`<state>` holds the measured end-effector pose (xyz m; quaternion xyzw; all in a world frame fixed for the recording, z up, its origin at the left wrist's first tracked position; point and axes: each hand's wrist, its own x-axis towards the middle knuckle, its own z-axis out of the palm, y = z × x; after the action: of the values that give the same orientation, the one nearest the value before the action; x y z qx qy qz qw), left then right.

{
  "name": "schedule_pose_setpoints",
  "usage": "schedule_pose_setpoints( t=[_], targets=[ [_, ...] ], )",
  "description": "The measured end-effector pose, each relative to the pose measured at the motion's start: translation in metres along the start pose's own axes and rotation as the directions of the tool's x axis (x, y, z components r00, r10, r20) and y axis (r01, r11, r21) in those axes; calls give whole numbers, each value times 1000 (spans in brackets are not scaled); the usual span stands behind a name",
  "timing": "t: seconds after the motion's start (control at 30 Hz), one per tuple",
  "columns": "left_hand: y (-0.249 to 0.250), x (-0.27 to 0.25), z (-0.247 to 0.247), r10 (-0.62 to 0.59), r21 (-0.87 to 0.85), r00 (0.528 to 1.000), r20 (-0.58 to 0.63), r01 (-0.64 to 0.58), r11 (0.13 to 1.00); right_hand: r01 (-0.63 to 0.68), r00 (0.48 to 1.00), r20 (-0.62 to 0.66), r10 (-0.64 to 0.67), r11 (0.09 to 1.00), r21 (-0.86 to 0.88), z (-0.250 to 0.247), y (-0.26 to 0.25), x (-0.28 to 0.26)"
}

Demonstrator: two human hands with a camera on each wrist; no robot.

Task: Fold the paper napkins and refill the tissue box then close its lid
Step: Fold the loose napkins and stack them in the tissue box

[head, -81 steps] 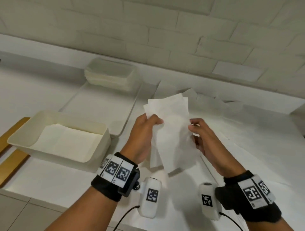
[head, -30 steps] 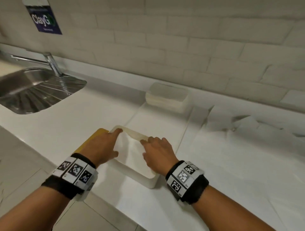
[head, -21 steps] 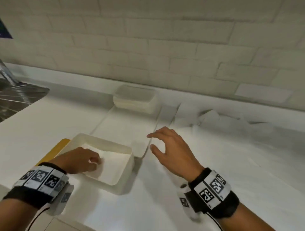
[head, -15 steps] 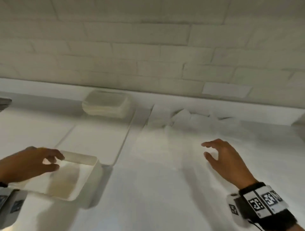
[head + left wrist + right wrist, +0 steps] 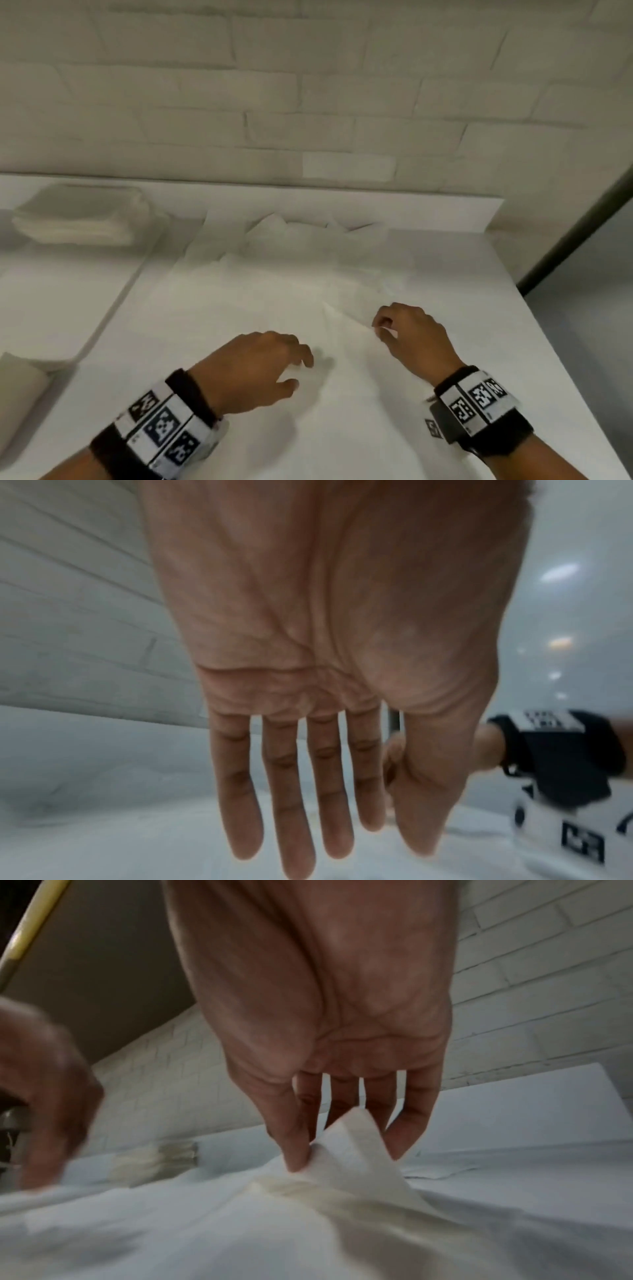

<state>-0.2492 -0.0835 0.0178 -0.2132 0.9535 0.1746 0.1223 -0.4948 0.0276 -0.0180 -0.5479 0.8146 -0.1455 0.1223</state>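
The paper napkin (image 5: 346, 342) lies unfolded on the white worktop (image 5: 479, 274), between the two hands and close to the person. One corner of it is raised off the surface. The right hand (image 5: 411, 337) holds that corner: in the right wrist view the thumb (image 5: 291, 1139) and the fingers behind it pinch the lifted flap of the napkin (image 5: 356, 1145), which stands up in a small peak while the rest of the sheet spreads flat toward the camera. So the right grip is grasping the napkin, at its far right corner.

The left hand (image 5: 255, 366) sits just left of the sheet, low over the worktop, with nothing in it. In the left wrist view its fingers (image 5: 287, 791) are stretched out straight and a little apart, pointing down at the white surface; this grip is released. Whether the fingertips touch the paper cannot be told.

Beyond the hands a loose heap of more napkins (image 5: 291, 236) lies crumpled against the back ledge. Far left on the worktop a flat white tray (image 5: 51, 308) carries a stack of folded napkins (image 5: 78, 219) at its back end. A corner of the tissue box (image 5: 20, 387) shows at the left edge, well apart from both hands. A pale brick wall (image 5: 308, 85) stands behind.
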Motion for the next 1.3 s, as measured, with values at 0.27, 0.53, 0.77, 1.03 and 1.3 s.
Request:
schedule_pose_setpoints(
  t=[0.27,0.53,0.77,1.03,1.3],
  targets=[
    [47,56,30,83,195,991,-101,-62,979,32,980,-198,37,941,336,-66,38,-23],
    [101,103,68,256,454,959,-120,-176,873,8,994,-101,41,897,442,-89,71,-38],
    [101,105,47,137,215,940,-313,-70,974,68,972,-227,61,852,519,-95,94,-46],
    [57,84,-3,-665,-973,722,-192,-52,224,137,974,-186,126,325,936,-110,88,-47],
    [83,70,20,-796,-986,599,-88,-164,-14,11,990,7,-142,132,991,-80,42,-40]
  ],
)
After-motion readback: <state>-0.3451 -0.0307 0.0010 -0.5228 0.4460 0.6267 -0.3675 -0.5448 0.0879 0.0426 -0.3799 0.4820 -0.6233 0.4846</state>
